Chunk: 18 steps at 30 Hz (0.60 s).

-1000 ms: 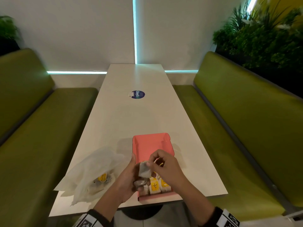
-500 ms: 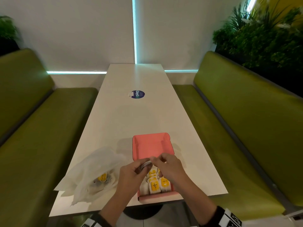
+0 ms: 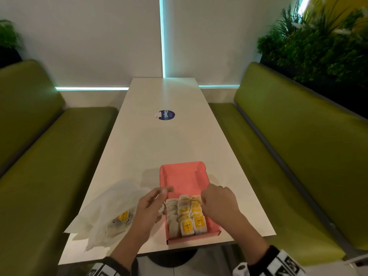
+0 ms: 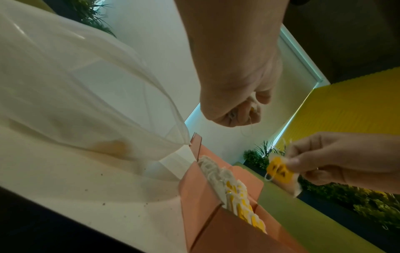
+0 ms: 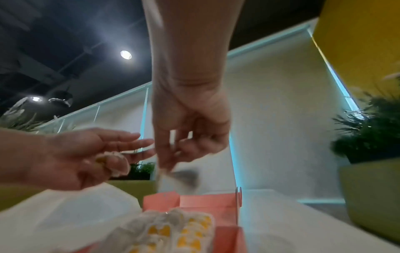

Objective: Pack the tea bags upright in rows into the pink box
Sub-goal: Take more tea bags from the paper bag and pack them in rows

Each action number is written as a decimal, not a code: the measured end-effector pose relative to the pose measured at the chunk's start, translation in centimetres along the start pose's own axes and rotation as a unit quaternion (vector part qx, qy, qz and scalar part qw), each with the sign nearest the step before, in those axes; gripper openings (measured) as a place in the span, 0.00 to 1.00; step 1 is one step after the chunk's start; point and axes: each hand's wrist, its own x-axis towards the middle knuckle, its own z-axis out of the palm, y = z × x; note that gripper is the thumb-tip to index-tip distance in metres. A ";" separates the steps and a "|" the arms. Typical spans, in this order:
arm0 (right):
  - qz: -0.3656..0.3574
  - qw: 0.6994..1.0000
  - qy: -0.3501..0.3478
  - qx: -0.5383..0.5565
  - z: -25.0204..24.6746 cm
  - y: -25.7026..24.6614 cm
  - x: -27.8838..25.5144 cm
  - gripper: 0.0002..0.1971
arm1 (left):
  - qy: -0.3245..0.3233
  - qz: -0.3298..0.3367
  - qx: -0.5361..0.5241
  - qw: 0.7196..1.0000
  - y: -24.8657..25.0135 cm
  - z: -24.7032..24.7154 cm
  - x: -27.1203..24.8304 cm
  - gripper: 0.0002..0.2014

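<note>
The right hand (image 4: 337,157) pinched a papery yellow-tagged tea bag (image 4: 279,169) above the rectangular pink box (image 3: 183,176) on the surface, while the left hand (image 3: 148,210), having separated since earlier, cupped crumpled tea bags (image 5: 110,162).

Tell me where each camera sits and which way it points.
Head: worn on the head, facing forward and down at the table, pink box, left hand and right hand; both forearms show.
Left wrist: below the left wrist, looking up along that hand's curled fingers; the box's side beyond.
Right wrist: below the right wrist, looking up along that hand pinching a tea bag; the left hand holds a second tea bag.
Shared: both wrist views show the other hand and the packed rows.
</note>
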 end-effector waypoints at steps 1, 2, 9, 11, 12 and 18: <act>-0.012 1.000 0.013 -0.004 0.3 0.1 0.0 0.09 | -0.004 -0.001 0.005 1.000 -0.1 0.1 0.1 0.09; -0.044 0.997 -0.001 0.060 0.5 0.3 0.1 0.09 | -0.012 0.003 0.017 1.000 -0.1 0.3 0.1 0.09; -0.049 0.998 0.002 0.044 0.6 -0.4 0.4 0.10 | -0.088 0.015 0.079 0.993 0.1 0.8 -0.4 0.10; -0.067 0.994 -0.007 0.081 0.7 -0.3 0.6 0.11 | -0.127 0.015 0.109 0.986 0.0 0.8 -0.5 0.12; -0.077 0.991 -0.022 0.104 0.6 -0.3 0.5 0.10 | -0.143 0.003 0.118 0.983 0.0 0.9 -0.5 0.14; -0.074 0.975 -0.003 0.210 0.2 -0.3 0.4 0.04 | -0.163 -0.001 0.184 0.969 -0.7 0.9 -0.3 0.07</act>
